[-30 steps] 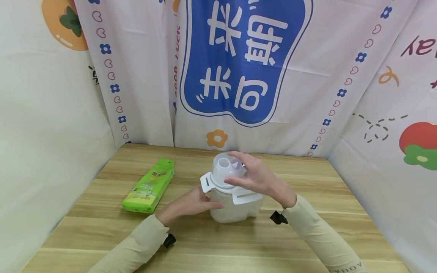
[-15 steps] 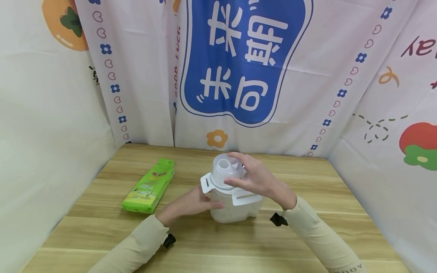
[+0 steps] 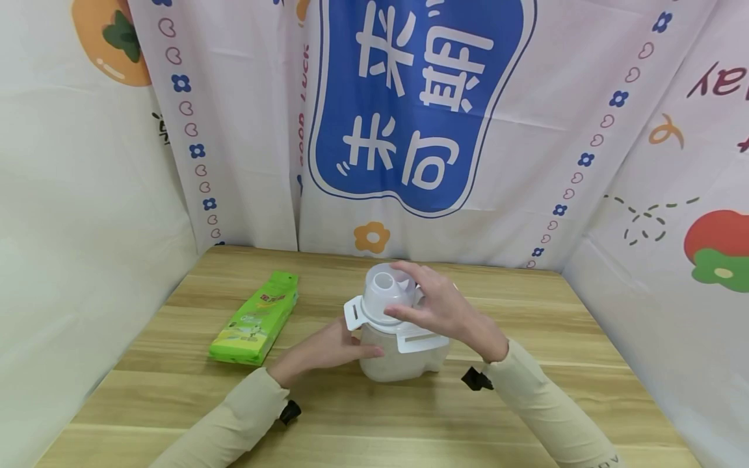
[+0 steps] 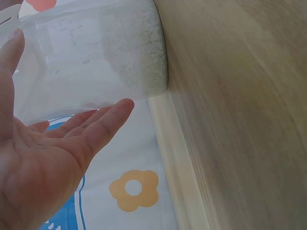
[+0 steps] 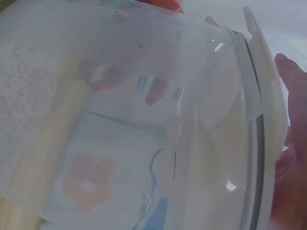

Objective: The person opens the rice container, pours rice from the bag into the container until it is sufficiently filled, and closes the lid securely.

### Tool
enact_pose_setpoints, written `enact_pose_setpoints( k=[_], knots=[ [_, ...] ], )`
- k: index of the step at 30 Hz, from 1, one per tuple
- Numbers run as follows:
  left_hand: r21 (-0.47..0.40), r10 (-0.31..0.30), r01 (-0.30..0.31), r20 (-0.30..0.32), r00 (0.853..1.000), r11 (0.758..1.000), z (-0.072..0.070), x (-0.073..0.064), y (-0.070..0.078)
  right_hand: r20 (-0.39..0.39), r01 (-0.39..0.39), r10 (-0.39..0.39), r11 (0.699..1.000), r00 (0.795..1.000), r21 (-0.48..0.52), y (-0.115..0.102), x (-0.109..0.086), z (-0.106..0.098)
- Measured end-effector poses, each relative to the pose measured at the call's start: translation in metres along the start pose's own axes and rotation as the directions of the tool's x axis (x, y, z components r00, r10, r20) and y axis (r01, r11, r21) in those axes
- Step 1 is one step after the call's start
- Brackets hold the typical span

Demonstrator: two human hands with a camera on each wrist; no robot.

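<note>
A see-through plastic storage jar (image 3: 404, 359) stands upright on the table, its lower part holding small white grains (image 4: 144, 45). Its white lid (image 5: 261, 143) has flaps (image 3: 421, 341) sticking out, and a clear domed cup (image 3: 380, 300) with a round spout sits on top. My left hand (image 3: 333, 348) holds the jar's left side, thumb in front and the other fingers reaching behind. In the left wrist view those fingers lie along the wall, fairly straight. From the right, my right hand (image 3: 439, 304) grips the cup between thumb and fingers.
A green packet (image 3: 257, 322) lies on the wooden table (image 3: 374, 429) to the left of the jar. Printed cloth (image 3: 257, 130) hangs behind the table, with more cloth along both sides.
The lid's front flap sits very slightly lower than a second ago. Both hands keep their places on the jar and cup, and the green packet stays put.
</note>
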State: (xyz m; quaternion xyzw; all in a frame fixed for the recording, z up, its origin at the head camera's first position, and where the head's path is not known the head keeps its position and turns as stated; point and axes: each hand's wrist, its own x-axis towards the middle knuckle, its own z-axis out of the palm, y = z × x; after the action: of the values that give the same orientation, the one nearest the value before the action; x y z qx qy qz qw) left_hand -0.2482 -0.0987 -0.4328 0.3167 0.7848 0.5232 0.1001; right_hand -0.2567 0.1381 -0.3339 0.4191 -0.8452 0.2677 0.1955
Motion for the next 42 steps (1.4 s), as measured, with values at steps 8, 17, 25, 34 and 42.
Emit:
enact_pose_setpoints(
  k=[8, 17, 25, 34, 42],
  knots=[
    [-0.021, 0.002, -0.002, 0.0, 1.0, 1.0, 0.0, -0.002, -0.001, -0.039, 0.039, -0.041, 0.999, 0.998, -0.028, 0.0, -0.003, 0.004],
    [0.005, -0.006, 0.006, -0.006, 1.0, 1.0, 0.0, -0.003, -0.001, -0.065, 0.056, -0.06, 0.996, 0.996, -0.066, -0.001, -0.004, 0.008],
    [0.025, -0.009, 0.009, -0.003, 1.0, 1.0, -0.002, -0.004, 0.002, -0.044, 0.057, -0.063, 0.99, 0.997, -0.126, -0.002, -0.007, 0.008],
    [-0.006, -0.027, 0.027, -0.023, 0.999, 1.0, -0.018, -0.009, 0.013, 0.077, 0.032, -0.03, 0.999, 0.997, -0.028, 0.001, -0.009, -0.007],
    [0.019, -0.094, 0.095, -0.063, 0.994, 0.995, -0.032, -0.021, 0.023, 0.041, 0.024, -0.024, 1.0, 0.999, 0.002, 0.008, -0.019, -0.013]
  ],
)
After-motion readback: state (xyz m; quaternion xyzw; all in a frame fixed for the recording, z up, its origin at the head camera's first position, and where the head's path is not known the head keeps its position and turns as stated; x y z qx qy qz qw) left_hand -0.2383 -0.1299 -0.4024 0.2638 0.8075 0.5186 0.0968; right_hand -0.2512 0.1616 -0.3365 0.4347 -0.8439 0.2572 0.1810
